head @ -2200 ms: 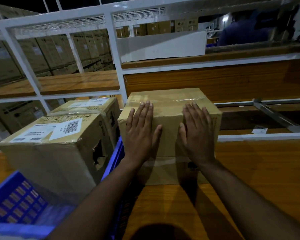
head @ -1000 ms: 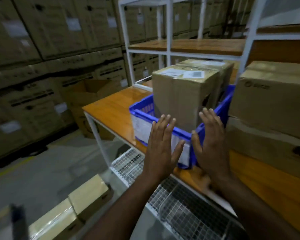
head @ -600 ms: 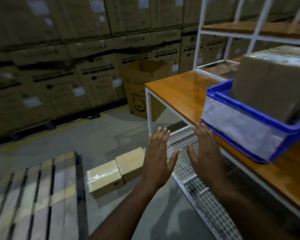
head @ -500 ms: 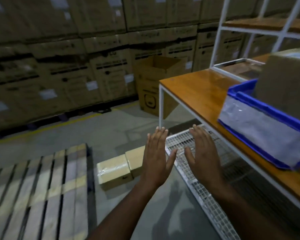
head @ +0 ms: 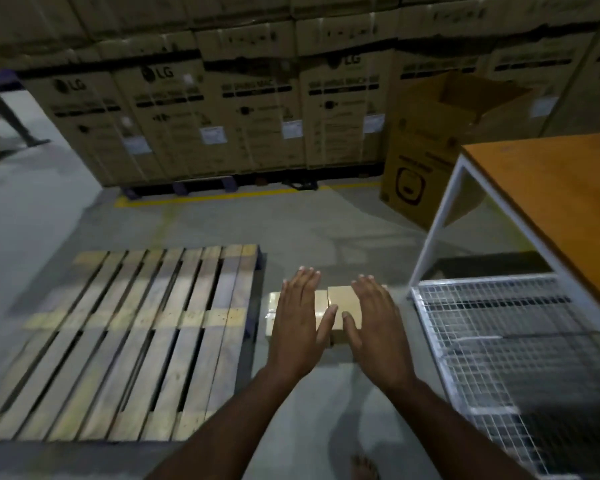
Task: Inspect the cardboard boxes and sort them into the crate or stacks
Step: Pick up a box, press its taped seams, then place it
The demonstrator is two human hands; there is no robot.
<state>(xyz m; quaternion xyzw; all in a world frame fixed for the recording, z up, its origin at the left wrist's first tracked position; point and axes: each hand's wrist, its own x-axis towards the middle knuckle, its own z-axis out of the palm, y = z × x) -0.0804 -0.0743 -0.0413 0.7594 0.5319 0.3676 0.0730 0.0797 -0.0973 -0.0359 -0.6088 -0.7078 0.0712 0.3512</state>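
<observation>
Hands [head: 336, 327] flat, grip empty, above boxes [head: 340, 306]

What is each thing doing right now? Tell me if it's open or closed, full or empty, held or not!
Left hand: open, fingers straight, holding nothing.
Right hand: open, fingers straight, holding nothing.
Two small boxes: closed, side by side on the floor, beyond the hands.
Wooden pallet: flat on the floor, nothing on it.
Big open box: upright, top flaps open.
Stacked cartons: closed, piled along the back.
Wire shelf: nothing visible on it.

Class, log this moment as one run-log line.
hands: left, right open | over two small tan cardboard boxes | grey floor
</observation>
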